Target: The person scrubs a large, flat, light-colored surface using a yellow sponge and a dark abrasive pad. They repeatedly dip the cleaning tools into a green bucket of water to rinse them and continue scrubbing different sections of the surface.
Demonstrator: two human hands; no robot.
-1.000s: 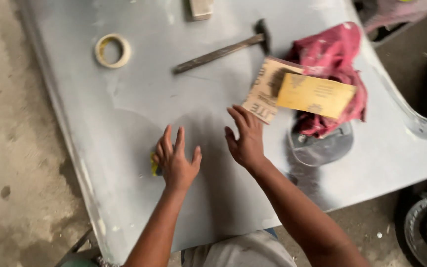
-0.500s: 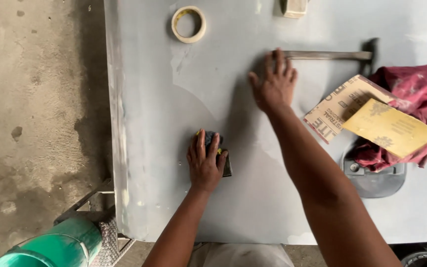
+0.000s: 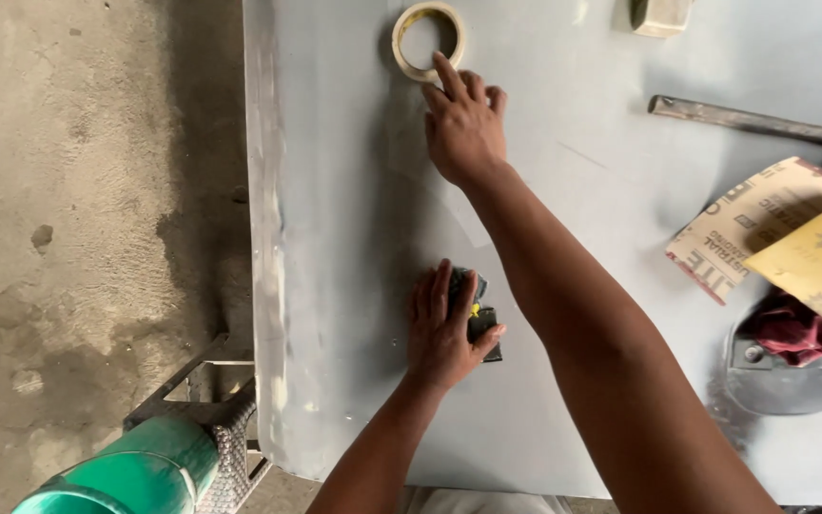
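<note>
My left hand [image 3: 444, 328] lies flat on a small dark sanding pad [image 3: 480, 319] and presses it onto the grey metal panel [image 3: 335, 238]. Only the pad's right edge shows from under the fingers. My right hand [image 3: 466, 119] stretches far up the panel, fingers spread and flat on the surface. Its index fingertip touches the near rim of a roll of masking tape [image 3: 428, 38] that lies flat on the panel.
A hammer [image 3: 753, 119] lies at the upper right, with sandpaper sheets [image 3: 782, 238] over a red rag [image 3: 796, 333] on the right. A pale block [image 3: 660, 14] sits at the top edge. A green cylinder [image 3: 126, 471] is below the panel's left edge, over concrete floor [image 3: 78, 190].
My right hand has slid up and left across the panel, from near the hammer handle to the tape roll. My left hand stays on the sanding pad.
</note>
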